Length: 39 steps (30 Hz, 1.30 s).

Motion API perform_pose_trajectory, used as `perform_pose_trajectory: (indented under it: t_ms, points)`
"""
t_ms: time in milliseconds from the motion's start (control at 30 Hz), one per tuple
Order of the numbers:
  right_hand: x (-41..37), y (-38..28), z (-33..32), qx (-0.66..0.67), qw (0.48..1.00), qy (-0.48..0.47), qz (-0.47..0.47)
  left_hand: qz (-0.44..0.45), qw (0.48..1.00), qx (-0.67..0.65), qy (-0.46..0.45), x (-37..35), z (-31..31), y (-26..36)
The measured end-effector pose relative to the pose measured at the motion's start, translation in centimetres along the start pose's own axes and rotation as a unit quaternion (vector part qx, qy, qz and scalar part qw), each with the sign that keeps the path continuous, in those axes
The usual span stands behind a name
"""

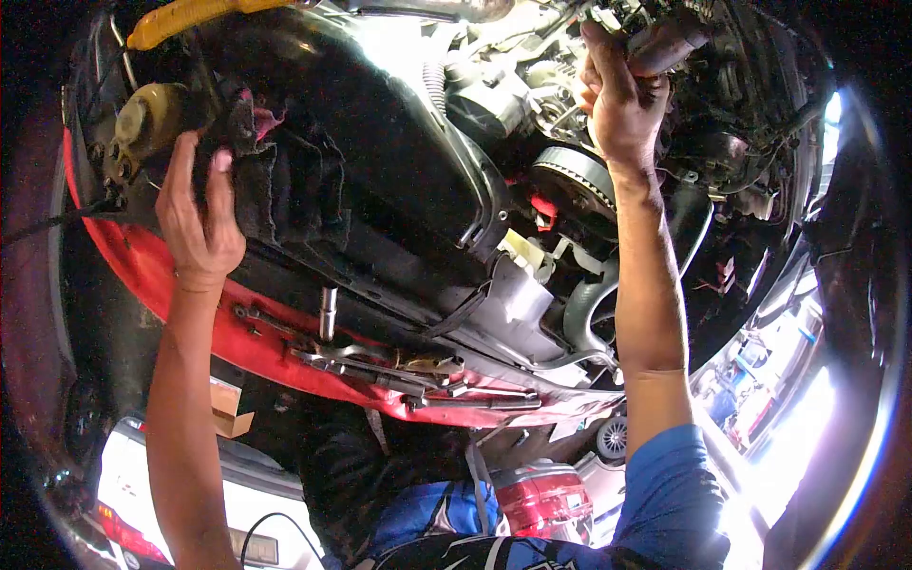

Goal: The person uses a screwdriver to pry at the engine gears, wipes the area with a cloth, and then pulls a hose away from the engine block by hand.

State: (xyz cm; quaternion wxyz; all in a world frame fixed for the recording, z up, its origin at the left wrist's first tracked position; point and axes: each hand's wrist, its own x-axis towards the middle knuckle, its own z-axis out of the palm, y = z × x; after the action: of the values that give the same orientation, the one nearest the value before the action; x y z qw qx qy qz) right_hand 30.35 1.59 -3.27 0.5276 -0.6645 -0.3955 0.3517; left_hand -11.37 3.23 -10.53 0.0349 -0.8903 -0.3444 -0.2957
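Note:
My left hand (201, 214) lies with fingers stretched out on the dark front part of the engine bay. Its fingertips are right beside a yellowish reservoir (149, 116) and a dark cloth-like piece (299, 185). Deep among the engine parts at the upper right, my right hand (627, 109) is closed with the thumb up. A grey-brown cylindrical piece (670, 44) sticks out from its grip; its far end is lost among dark parts. Below the right hand is a toothed pulley (575, 176) with a light-coloured rim.
Several wrenches and ratchets (380, 369) lie along the red bumper (256, 356), with a long socket (328, 313) standing upright among them. A yellow tube-shaped piece (204, 19) crosses the top left. A pale hose (584, 318) curves below the pulley. A white car (128, 465) stands behind.

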Motion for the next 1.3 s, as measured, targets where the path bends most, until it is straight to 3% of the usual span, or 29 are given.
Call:
perform_pose_trajectory:
  t_ms: [67,167,233,300,367,867,933,1000,1067,1133,1200,1267,1300]
  points:
    - [0.1,0.0,-0.1,0.008,1.0,-0.003,-0.007,-0.066,0.996,-0.058,-0.01,-0.1,0.1,0.2]
    - [0.0,-0.5,0.0,0.003,1.0,-0.003,-0.019,0.026,0.999,0.025,0.0,0.1,-0.1,-0.1]
    - [-0.3,-0.6,0.4,0.0,1.0,0.009,-0.019,-0.044,0.998,-0.046,-0.014,0.2,-0.1,0.4]
    - [-0.2,0.1,0.0,0.024,0.999,-0.007,-0.035,-0.045,0.997,-0.056,-0.011,0.4,-0.1,0.4]
    - [-0.2,0.2,0.0,0.012,0.999,-0.004,-0.052,0.022,1.0,-0.007,0.006,0.3,0.0,-0.1]
    - [-0.2,1.0,-0.1,0.033,0.998,0.026,-0.042,0.031,0.999,0.032,0.01,-0.1,0.1,0.0]
    - [-0.3,0.3,-0.3,0.019,0.998,0.027,-0.049,-0.045,0.999,-0.027,-0.011,-0.1,0.0,0.3]
    - [-0.6,-0.1,-0.4,0.015,0.999,0.021,-0.043,-0.045,0.999,-0.02,-0.017,-0.2,-0.1,0.3]
    - [-0.6,0.4,0.2,0.009,0.998,0.03,-0.053,0.036,0.998,0.052,-0.004,-0.1,-0.1,-0.2]
    - [-0.5,0.3,0.2,0.027,0.998,0.02,-0.05,-0.058,0.998,-0.019,-0.014,0.3,-0.2,0.5]
    - [-0.6,-0.3,0.0,0.007,0.998,0.033,-0.046,-0.055,0.998,-0.012,-0.014,0.3,-0.2,0.4]
    - [-0.7,-0.2,-0.1,0.017,0.998,0.026,-0.049,0.047,0.996,0.069,-0.007,0.2,-0.3,-0.2]
    - [-0.7,0.1,-0.2,0.024,0.998,0.024,-0.044,-0.004,1.0,0.025,-0.012,0.3,-0.3,0.1]
